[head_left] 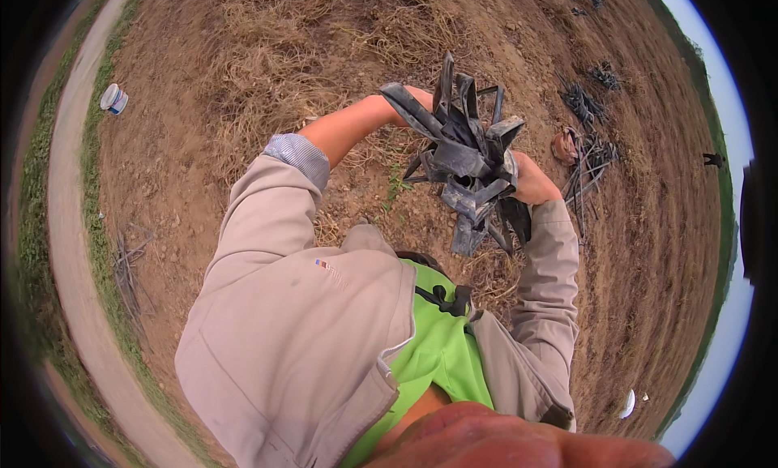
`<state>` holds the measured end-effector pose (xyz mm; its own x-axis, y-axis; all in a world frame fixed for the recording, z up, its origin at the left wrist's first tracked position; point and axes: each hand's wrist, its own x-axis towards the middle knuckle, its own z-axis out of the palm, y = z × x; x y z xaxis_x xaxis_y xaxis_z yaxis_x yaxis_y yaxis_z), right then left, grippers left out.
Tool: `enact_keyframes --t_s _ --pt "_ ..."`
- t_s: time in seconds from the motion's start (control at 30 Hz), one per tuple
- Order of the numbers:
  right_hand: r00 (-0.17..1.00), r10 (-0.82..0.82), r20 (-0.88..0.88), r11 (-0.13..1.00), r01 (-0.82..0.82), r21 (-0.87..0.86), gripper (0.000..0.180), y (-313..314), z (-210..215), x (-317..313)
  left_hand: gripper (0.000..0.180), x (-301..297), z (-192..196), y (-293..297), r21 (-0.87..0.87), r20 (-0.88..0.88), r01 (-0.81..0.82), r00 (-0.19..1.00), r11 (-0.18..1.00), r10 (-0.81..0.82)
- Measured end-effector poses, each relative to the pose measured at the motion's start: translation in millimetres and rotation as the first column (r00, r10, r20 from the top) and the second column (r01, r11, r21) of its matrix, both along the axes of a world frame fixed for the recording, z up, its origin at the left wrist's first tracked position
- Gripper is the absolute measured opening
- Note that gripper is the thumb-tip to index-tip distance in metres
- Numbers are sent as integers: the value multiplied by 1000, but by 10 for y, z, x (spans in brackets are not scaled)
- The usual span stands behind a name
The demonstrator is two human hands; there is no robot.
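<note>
a bundle of black strips, held up between two bare hands

a thick, tangled bundle of flat black plastic-like strips (474,160), dusty grey in places, is up in front of the person's chest, over brown, crumbly bare soil (162,184). many strips fold into stiff loops that splay upward and outward, while others hang down toward the body.

the bare right hand (532,180) is against the bundle's right side. its fingers are mostly behind the strips but appear to be closed around the bundle, a hold that probably bears much of the weight. the bare left hand (413,103) is at the upper left, just behind a broad loop; its fingers are hidden, so i cannot tell whether they are wide, narrow or gripping a strip. having a hand on each side likely keeps such springy loops from spreading apart, and the bent elbows seem to hold them clear of the beige jacket (300,330) and bright green shirt (442,346).

to the right, on the ground, lie loose heaps of similar black strips (582,103), beside a rounded reddish-brown object (565,146) that is too small to identify. they rest in separate clumps, perhaps to keep the lengths from tangling further. pale, dry straw-like plants (275,71) lie beyond the hands, and a white bucket with blue markings (114,99) is well apart on the left, near a pale dirt track (69,160).
</note>
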<state>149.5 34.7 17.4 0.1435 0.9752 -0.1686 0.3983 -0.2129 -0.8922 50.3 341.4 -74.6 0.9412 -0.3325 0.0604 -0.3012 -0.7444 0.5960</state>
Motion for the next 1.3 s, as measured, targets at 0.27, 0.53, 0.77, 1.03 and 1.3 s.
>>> enact_keyframes --t_s 0.27,0.53,0.77,1.03,1.3 --pt "637 346 689 847 103 -521 27 560 -195 -137 9 208 934 25 424 318 -231 943 875 95" --pt "525 -174 833 770 600 -217 24 619 -515 45 36 -407 535 -888 10 30 -470 882 883 469" --pt "622 -639 453 721 689 72 36 532 -850 99 35 -729 -388 -1414 -581 -407 -555 832 596 377" --pt "955 -206 212 972 175 159 56 175 -318 27 37 -732 -951 -510 -484 6 -122 990 866 143" --pt "733 96 674 995 -62 -75 31 277 -25 -287 41 26 -154 464 323 45 -160 987 933 154"
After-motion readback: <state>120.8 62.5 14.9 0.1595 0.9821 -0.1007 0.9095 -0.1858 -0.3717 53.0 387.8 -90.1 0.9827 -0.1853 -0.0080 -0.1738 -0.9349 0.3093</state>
